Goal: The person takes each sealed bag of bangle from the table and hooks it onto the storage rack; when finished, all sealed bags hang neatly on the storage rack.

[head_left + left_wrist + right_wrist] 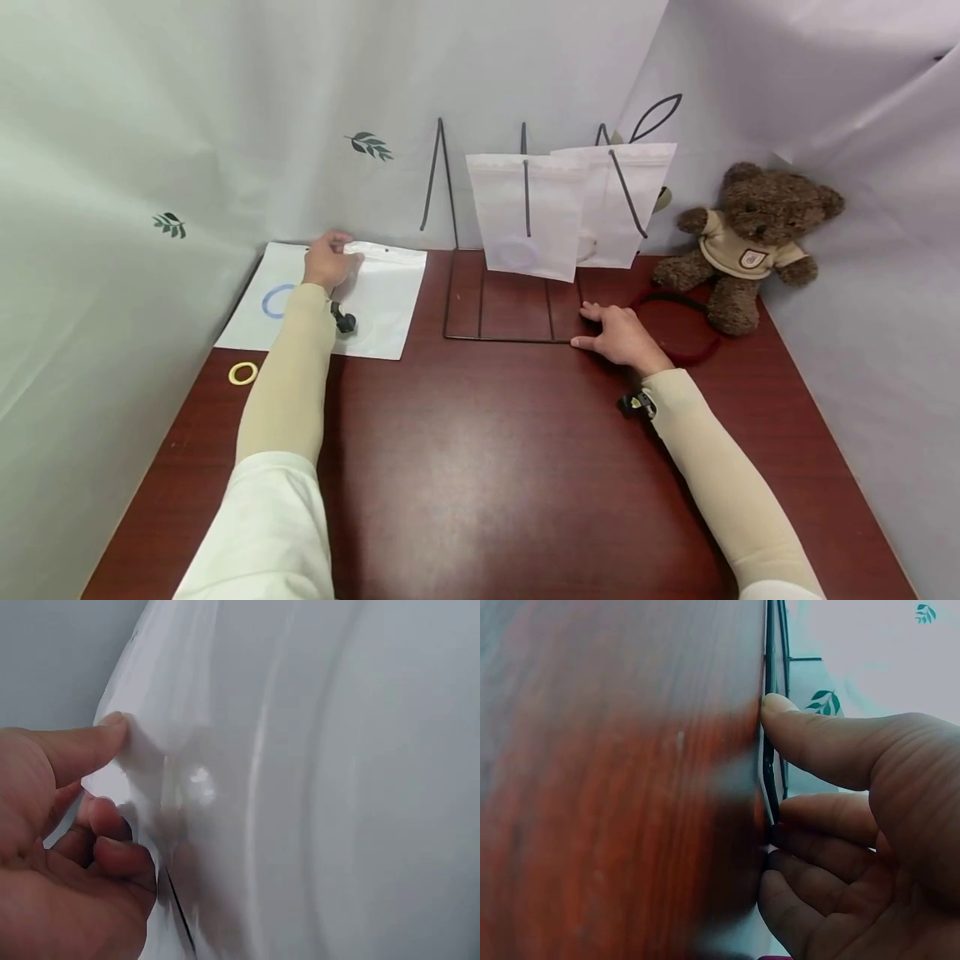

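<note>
At the left back of the table, my left hand [328,260] pinches the top edge of a white zip bag [390,304], with the thumb on the near face and the fingers behind it in the left wrist view. A second white bag [243,327], showing a blue ring [267,302], lies beside it, partly covered by my forearm. My right hand [621,336] grips the front right corner of a black wire rack [510,340], thumb and fingers on the base wire [769,761]. Two white bags hang from the rack's prongs, the nearer [551,212] showing a faint purple ring.
A yellow ring [233,377] lies on the dark red table [465,467] left of my forearm. Beyond my right hand are a dark red curved band [678,297] and a brown teddy bear [772,208]. Pale curtains [315,100] surround the table's back and sides.
</note>
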Available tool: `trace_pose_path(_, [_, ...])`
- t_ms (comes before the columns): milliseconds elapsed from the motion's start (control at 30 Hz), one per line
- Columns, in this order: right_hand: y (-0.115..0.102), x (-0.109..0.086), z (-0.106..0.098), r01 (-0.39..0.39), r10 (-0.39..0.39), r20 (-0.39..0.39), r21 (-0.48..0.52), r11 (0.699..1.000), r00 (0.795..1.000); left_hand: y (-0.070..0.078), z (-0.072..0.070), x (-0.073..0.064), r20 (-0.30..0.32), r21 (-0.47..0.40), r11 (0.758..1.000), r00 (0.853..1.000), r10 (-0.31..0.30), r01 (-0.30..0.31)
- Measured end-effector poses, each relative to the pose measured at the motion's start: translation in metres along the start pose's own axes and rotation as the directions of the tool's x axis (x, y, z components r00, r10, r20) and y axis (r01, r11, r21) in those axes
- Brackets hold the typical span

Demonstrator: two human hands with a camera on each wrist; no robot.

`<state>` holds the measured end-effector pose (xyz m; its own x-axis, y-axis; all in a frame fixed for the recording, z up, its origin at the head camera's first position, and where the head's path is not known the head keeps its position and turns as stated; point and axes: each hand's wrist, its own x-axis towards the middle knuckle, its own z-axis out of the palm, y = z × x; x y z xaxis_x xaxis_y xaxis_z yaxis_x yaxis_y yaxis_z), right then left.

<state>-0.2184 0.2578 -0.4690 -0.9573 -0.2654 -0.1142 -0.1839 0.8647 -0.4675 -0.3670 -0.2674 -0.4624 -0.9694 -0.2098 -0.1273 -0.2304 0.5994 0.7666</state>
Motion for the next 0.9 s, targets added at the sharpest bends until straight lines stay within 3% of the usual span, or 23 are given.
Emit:
trace_pose_path(167, [-0.001,0.000,0.000,-0.003,0.003,0.003,0.011,1.000,1.000,0.006,-0.009,-0.005,0.003,-0.034,0.999,1.000,0.030,-0.030])
trace_pose_path(333, [-0.003,-0.001,0.000,-0.007,0.007,0.007,0.014,1.000,1.000,0.013,-0.020,-0.014,0.061,-0.086,0.990,0.991,0.117,-0.111])
trace_pose_path(533, [-0.004,-0.002,-0.001,-0.007,0.007,0.011,0.017,1.000,1.000,0.012,-0.031,-0.028,0.111,-0.128,0.979,0.978,0.175,-0.160])
trace_pose_path(900, [-0.003,-0.003,0.000,-0.002,0.001,0.014,0.017,1.000,1.000,0.023,-0.052,-0.075,0.060,-0.064,0.970,0.970,0.237,-0.234])
